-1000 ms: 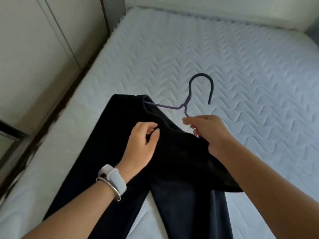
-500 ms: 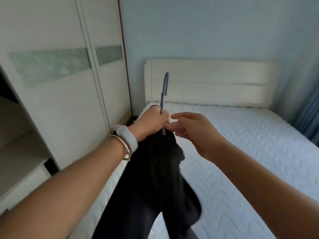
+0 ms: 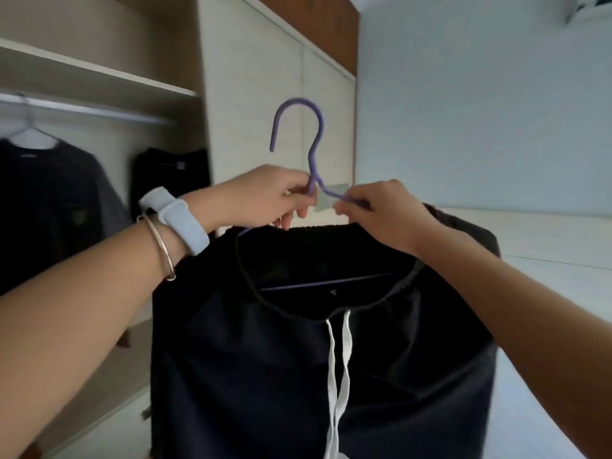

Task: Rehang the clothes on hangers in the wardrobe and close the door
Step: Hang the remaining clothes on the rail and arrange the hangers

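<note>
1. So, both hands are up at chest height on a purple hanger (image 3: 311, 167), with its hook pointing up and curling toward the left.
2. The left hand (image 3: 265, 200) is pinched shut right at the base of the hook, fingers curled around the neck.
3. The right hand (image 3: 381, 213) pinches the hanger's right shoulder wire just beside the neck, fingertips closed on it.
4. Dark trousers (image 3: 314, 359) hang folded over the hanger's bottom bar, directly below both hands, white drawstrings (image 3: 337, 376) dangling down the middle.
5. The wardrobe (image 3: 99, 127) is open off to the left, well apart from the hanger. Its rail (image 3: 82, 109) already carries a dark shirt (image 3: 49, 193) and another dark garment (image 3: 172, 177).
</note>
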`<action>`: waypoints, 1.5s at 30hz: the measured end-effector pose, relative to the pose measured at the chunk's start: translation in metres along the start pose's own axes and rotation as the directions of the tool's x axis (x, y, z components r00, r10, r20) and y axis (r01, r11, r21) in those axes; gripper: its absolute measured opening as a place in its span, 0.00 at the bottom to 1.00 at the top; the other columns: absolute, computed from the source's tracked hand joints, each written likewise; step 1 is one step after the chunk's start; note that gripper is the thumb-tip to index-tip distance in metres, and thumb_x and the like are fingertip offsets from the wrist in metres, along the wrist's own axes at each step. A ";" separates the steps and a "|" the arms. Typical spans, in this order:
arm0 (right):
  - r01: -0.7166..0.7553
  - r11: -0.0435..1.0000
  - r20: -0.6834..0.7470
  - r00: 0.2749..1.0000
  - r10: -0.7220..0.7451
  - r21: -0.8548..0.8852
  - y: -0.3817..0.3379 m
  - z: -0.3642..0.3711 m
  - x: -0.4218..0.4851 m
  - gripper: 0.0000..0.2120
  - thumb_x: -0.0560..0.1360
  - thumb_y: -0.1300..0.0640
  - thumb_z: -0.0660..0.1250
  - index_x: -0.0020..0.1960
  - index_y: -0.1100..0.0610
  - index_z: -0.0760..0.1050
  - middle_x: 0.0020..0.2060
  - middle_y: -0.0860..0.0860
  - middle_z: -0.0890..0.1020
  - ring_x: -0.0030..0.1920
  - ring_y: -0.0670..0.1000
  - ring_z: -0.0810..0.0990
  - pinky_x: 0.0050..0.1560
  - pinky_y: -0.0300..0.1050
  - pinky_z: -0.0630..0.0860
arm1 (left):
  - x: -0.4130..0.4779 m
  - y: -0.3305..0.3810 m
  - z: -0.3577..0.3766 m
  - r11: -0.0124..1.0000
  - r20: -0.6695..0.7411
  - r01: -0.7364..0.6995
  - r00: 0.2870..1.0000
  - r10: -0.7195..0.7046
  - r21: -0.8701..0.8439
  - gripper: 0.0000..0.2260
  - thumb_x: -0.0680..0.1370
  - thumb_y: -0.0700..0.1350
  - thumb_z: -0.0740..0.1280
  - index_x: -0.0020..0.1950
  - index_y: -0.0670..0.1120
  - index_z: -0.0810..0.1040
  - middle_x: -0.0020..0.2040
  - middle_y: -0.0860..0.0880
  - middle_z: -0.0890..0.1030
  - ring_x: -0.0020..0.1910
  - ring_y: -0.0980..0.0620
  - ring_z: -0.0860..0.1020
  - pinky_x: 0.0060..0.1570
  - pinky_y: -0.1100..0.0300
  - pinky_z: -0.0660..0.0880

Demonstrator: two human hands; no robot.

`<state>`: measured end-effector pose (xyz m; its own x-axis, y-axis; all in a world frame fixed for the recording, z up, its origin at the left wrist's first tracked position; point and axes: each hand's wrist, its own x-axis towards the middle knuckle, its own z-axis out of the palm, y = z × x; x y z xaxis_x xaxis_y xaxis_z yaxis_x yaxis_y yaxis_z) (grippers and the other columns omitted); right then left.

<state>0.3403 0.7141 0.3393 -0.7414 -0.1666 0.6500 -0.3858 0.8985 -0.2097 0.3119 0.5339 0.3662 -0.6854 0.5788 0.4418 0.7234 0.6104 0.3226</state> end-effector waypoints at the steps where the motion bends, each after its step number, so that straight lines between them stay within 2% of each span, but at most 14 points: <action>1: 0.033 0.998 -0.025 0.999 -0.032 0.047 -0.016 0.000 0.007 0.13 0.76 0.49 0.62 0.45 0.56 0.79 0.35 0.51 0.79 0.43 0.55 0.77 0.46 0.49 0.74 | -0.011 -0.004 -0.014 1.000 -0.073 0.006 0.997 -0.006 0.001 0.07 0.79 0.42 0.61 0.48 0.39 0.76 0.35 0.54 0.77 0.29 0.53 0.76 0.39 0.57 0.76; 5: 0.089 0.976 -0.066 0.995 -0.078 0.198 -0.078 0.012 0.030 0.13 0.75 0.49 0.64 0.36 0.54 0.77 0.28 0.47 0.77 0.34 0.50 0.74 0.41 0.45 0.71 | -0.061 -0.030 -0.056 0.999 -0.365 0.022 0.931 -0.008 0.035 0.04 0.77 0.44 0.65 0.46 0.45 0.78 0.34 0.56 0.77 0.28 0.62 0.75 0.37 0.70 0.72; 7: 0.084 0.961 -0.037 0.996 -0.077 0.263 -0.110 0.027 0.037 0.14 0.75 0.50 0.65 0.32 0.52 0.76 0.26 0.44 0.76 0.31 0.45 0.72 0.38 0.43 0.69 | -0.093 -0.052 -0.070 0.987 -0.427 0.095 0.903 -0.031 0.129 0.06 0.76 0.45 0.66 0.50 0.46 0.79 0.37 0.54 0.77 0.34 0.60 0.75 0.38 0.74 0.69; 10: 0.068 0.938 0.011 0.997 -0.076 0.341 -0.159 0.057 0.043 0.13 0.75 0.50 0.65 0.35 0.55 0.78 0.27 0.44 0.78 0.31 0.46 0.74 0.40 0.45 0.71 | -0.152 -0.097 -0.095 0.946 -0.453 0.219 0.887 -0.091 0.239 0.08 0.76 0.44 0.66 0.53 0.45 0.79 0.45 0.50 0.81 0.45 0.52 0.79 0.48 0.62 0.73; 14: 0.075 0.909 0.015 0.996 -0.089 0.409 -0.235 0.099 0.050 0.12 0.74 0.50 0.65 0.37 0.56 0.79 0.27 0.45 0.78 0.32 0.48 0.74 0.43 0.45 0.72 | -0.238 -0.163 -0.147 0.915 -0.435 0.388 0.846 -0.308 0.108 0.12 0.75 0.41 0.67 0.59 0.44 0.78 0.55 0.48 0.81 0.59 0.50 0.78 0.64 0.58 0.70; 21: 0.176 0.874 0.035 0.976 -0.214 0.453 -0.366 0.169 0.065 0.13 0.75 0.48 0.64 0.38 0.55 0.78 0.24 0.47 0.74 0.28 0.45 0.70 0.37 0.43 0.67 | -0.341 -0.235 -0.225 0.807 -0.617 0.571 0.691 -0.376 0.148 0.12 0.79 0.39 0.60 0.57 0.42 0.80 0.59 0.45 0.81 0.61 0.48 0.76 0.53 0.69 0.65; 24: 0.192 0.860 0.077 0.963 -0.258 0.473 -0.395 0.189 0.069 0.12 0.75 0.48 0.64 0.38 0.54 0.78 0.24 0.48 0.72 0.27 0.46 0.69 0.37 0.43 0.67 | -0.358 -0.261 -0.245 0.759 -0.657 0.640 0.625 -0.423 0.121 0.12 0.79 0.37 0.58 0.55 0.42 0.81 0.58 0.44 0.81 0.61 0.46 0.76 0.55 0.67 0.66; 28: 0.191 0.879 0.138 0.951 -0.276 0.437 -0.411 0.216 0.081 0.14 0.76 0.49 0.64 0.33 0.52 0.75 0.24 0.48 0.72 0.24 0.43 0.70 0.37 0.43 0.67 | -0.361 -0.299 -0.258 0.703 -0.642 0.701 0.594 -0.484 0.119 0.13 0.79 0.37 0.58 0.55 0.43 0.81 0.60 0.44 0.80 0.62 0.46 0.75 0.55 0.64 0.66; 33: 0.130 0.872 0.116 0.971 -0.208 0.473 -0.408 0.248 0.111 0.17 0.75 0.49 0.65 0.28 0.50 0.73 0.21 0.46 0.72 0.19 0.38 0.70 0.28 0.34 0.66 | -0.346 -0.336 -0.250 0.692 -0.539 0.698 0.661 -0.522 0.184 0.12 0.79 0.39 0.58 0.56 0.43 0.80 0.59 0.44 0.80 0.60 0.45 0.76 0.55 0.62 0.68; 36: 0.117 0.867 0.101 0.977 -0.188 0.484 -0.402 0.273 0.136 0.17 0.74 0.49 0.66 0.28 0.51 0.73 0.18 0.45 0.74 0.19 0.38 0.70 0.29 0.36 0.66 | -0.321 -0.346 -0.234 0.805 -0.471 0.534 0.797 -0.378 0.257 0.11 0.79 0.43 0.60 0.55 0.43 0.79 0.54 0.47 0.81 0.53 0.49 0.77 0.52 0.60 0.70; 38: 0.131 0.867 0.087 0.977 -0.196 0.482 -0.392 0.294 0.156 0.16 0.74 0.50 0.66 0.29 0.53 0.75 0.21 0.46 0.74 0.20 0.37 0.70 0.30 0.37 0.66 | -0.289 -0.355 -0.218 0.889 -0.403 0.410 0.863 -0.306 0.203 0.11 0.77 0.49 0.63 0.56 0.45 0.78 0.49 0.51 0.80 0.47 0.54 0.77 0.47 0.64 0.71; 40: 0.153 0.872 0.070 0.976 -0.208 0.466 -0.385 0.306 0.168 0.13 0.74 0.50 0.67 0.34 0.55 0.79 0.23 0.45 0.75 0.21 0.36 0.71 0.31 0.35 0.67 | -0.261 -0.365 -0.208 0.930 -0.376 0.347 0.883 -0.281 0.122 0.13 0.76 0.50 0.64 0.54 0.43 0.77 0.41 0.50 0.79 0.39 0.53 0.77 0.43 0.60 0.73; 43: 0.161 0.885 0.068 0.975 -0.211 0.436 -0.360 0.315 0.187 0.10 0.73 0.50 0.67 0.37 0.54 0.80 0.25 0.45 0.78 0.24 0.37 0.73 0.30 0.28 0.68 | -0.217 -0.395 -0.195 0.963 -0.409 0.269 0.878 -0.248 -0.008 0.14 0.77 0.50 0.63 0.45 0.39 0.78 0.33 0.42 0.74 0.33 0.51 0.70 0.37 0.58 0.67; 45: 0.180 0.925 0.088 0.971 -0.221 0.334 -0.338 0.313 0.198 0.10 0.74 0.50 0.66 0.43 0.55 0.82 0.31 0.48 0.81 0.30 0.40 0.76 0.34 0.29 0.68 | -0.190 -0.412 -0.186 0.972 -0.402 0.223 0.886 -0.233 -0.072 0.12 0.77 0.49 0.63 0.37 0.45 0.79 0.29 0.49 0.76 0.31 0.56 0.71 0.36 0.63 0.67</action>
<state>0.1521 0.2508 0.3100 -0.6834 -0.3964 0.6131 -0.6738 0.6657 -0.3207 0.1595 0.0715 0.3047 -0.7421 0.1533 0.6525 0.5567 0.6831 0.4727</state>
